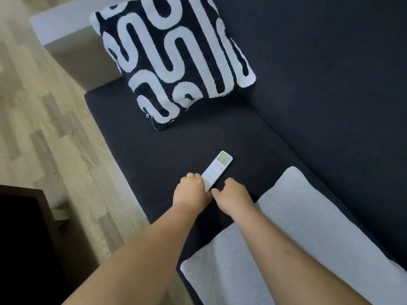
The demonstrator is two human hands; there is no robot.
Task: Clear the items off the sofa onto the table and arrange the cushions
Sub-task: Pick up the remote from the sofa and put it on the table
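A white remote (pixel 218 167) with a small screen lies on the dark sofa seat (pixel 154 150). Both my hands meet at its near end. My left hand (pixel 191 191) curls its fingers over the remote's left edge. My right hand (pixel 233 194) presses its thumb against the near end, fingers curled beside the right edge. The remote still rests on the seat. A black-and-white patterned cushion (pixel 174 62) leans in the sofa's far corner. A plain white cushion (pixel 297 227) lies flat on the seat under my right forearm.
A dark wooden table (pixel 26 238) stands at the lower left across a strip of light wood floor (pixel 44 106). The sofa's dark backrest (pixel 330 84) fills the right side. A beige armrest (pixel 83 58) sits behind the patterned cushion.
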